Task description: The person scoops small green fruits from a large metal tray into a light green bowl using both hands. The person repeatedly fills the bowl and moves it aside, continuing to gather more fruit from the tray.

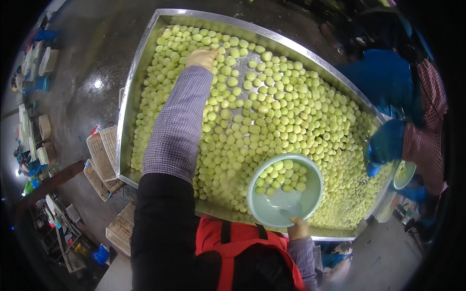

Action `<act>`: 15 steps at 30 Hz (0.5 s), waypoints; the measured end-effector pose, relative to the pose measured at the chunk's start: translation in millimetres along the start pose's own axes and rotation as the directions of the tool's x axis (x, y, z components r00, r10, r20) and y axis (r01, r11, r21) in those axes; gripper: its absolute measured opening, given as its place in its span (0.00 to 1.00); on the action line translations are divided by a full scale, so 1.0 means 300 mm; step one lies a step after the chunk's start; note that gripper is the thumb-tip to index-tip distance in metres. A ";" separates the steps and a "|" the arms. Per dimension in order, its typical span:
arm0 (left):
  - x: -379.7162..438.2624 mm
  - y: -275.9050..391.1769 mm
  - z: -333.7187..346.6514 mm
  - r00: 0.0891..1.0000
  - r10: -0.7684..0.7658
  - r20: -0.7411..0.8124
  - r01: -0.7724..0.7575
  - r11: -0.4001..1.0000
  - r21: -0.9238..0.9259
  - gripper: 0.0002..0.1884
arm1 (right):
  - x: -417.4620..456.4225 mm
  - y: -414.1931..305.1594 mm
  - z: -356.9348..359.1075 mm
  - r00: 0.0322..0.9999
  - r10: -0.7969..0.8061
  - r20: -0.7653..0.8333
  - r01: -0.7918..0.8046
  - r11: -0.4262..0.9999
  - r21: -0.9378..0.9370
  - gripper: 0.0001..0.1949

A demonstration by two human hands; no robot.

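Note:
A wide metal tray [128, 91] with raised sides spreads before me. It holds a thick layer of round, pale green fruits [291, 120]. My left hand [202, 59] reaches to the tray's far left part and touches fruits there; its fingers are partly hidden, so I cannot tell whether one is in its grasp. At the near side, my right hand [299, 228] grips the rim of a light green plastic bowl [284, 209]. The bowl is tilted, with a cluster of similar fruits lying toward its far side.
A co-worker in a checked sleeve [424, 145] and blue apron [386, 78] stands at the right, near another green bowl [405, 176]. Woven plastic baskets [98, 154] sit on the wet floor [91, 65] to the left. The tray's metal rim [276, 40] surrounds the fruits.

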State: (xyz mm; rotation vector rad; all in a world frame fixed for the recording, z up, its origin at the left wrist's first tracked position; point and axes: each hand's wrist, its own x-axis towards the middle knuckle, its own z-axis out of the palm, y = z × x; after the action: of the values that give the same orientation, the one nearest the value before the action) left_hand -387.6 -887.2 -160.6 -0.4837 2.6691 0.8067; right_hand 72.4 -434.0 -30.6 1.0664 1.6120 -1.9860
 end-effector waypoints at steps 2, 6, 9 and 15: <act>0.041 0.003 0.029 0.990 -0.132 0.046 0.130 0.990 0.049 0.21 | 0.005 -0.009 0.012 1.000 0.030 0.005 -0.030 0.999 0.039 0.13; -0.028 -0.034 0.053 0.960 0.235 -0.150 -0.180 0.934 0.309 0.16 | 0.022 -0.061 0.056 0.980 0.199 -0.001 -0.197 0.973 0.123 0.20; -0.177 -0.020 0.024 0.940 0.254 -0.228 -0.213 0.959 0.188 0.16 | 0.036 -0.066 0.085 0.975 0.221 -0.012 -0.214 0.954 0.209 0.32; -0.685 0.023 0.062 0.980 0.072 0.186 0.014 0.904 -0.427 0.15 | 0.065 0.010 0.056 0.939 0.336 -0.072 -0.309 0.918 0.247 0.29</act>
State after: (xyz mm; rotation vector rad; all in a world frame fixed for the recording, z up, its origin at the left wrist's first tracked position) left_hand -202.9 -824.2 -93.2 -0.4354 2.3175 1.3847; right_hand 56.4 -447.3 -46.1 1.4540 1.1751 -1.9470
